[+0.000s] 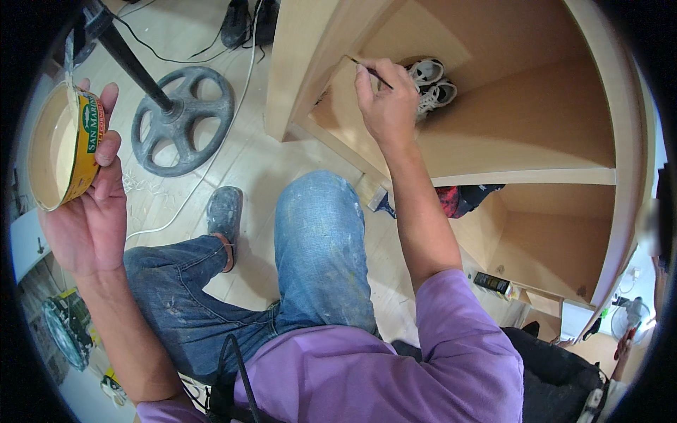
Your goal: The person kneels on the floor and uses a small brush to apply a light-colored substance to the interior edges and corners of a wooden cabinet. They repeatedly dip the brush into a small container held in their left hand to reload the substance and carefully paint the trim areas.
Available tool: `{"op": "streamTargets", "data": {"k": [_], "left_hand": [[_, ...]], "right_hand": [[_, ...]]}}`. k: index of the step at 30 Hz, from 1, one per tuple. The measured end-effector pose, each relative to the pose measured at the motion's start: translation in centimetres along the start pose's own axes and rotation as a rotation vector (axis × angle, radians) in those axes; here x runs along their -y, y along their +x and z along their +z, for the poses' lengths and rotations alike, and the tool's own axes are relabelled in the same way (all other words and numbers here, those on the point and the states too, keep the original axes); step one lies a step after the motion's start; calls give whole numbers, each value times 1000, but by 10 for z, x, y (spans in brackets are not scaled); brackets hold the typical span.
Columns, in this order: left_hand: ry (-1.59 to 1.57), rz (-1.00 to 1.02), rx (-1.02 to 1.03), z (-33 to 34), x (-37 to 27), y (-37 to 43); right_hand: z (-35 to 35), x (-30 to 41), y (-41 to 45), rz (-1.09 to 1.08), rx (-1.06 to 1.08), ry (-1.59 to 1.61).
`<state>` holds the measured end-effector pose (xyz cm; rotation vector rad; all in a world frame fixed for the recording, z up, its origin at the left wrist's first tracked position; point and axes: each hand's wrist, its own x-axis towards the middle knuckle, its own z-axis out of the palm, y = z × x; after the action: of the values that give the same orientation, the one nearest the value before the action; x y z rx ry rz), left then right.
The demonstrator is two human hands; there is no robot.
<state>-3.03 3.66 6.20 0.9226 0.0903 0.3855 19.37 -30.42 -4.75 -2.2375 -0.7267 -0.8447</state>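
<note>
My left hand holds up a short, open tin can with a yellow label that bears writing. Cream-coloured paint coats the can's inside, and a paint-smeared stick rises from its rim. In my right hand is a thin, dark-handled paintbrush, pinched between thumb and fingers. Its tip is at the inner front corner of a light wooden cabinet; whether it touches the wood, I cannot tell. Just beyond that hand, a pair of black-and-white sneakers rests inside the upper compartment.
A heavy round stand base with a black pole is on the tiled floor, beside a white cable. A flat paintbrush lies by my knee. Dark shoes stand farther off. At far right is another person's hand.
</note>
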Motion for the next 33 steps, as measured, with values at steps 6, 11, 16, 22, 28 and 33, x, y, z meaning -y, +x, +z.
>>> {"op": "streamTargets", "data": {"k": [6, 11, 16, 22, 28, 33], "left_hand": [[10, 4, 20, -2, -1, -1], [-15, -2, -10, -1, -2, -1], [-25, 14, 35, -4, -3, 1], [-106, 66, -145, 25, 1, 2], [-218, 65, -35, -4, 12, -5], [-298, -44, 176, 4, 30, -8]], "right_hand": [[-3, 7, -2, -17, -4, -2], [1, 5, -1, 27, 22, -14], [-37, 29, 7, -83, -116, -15], [-85, 101, -41, -103, -114, 263], [-83, 174, -32, -170, -161, 660], [-108, 208, 23, -344, -315, 817]]}}
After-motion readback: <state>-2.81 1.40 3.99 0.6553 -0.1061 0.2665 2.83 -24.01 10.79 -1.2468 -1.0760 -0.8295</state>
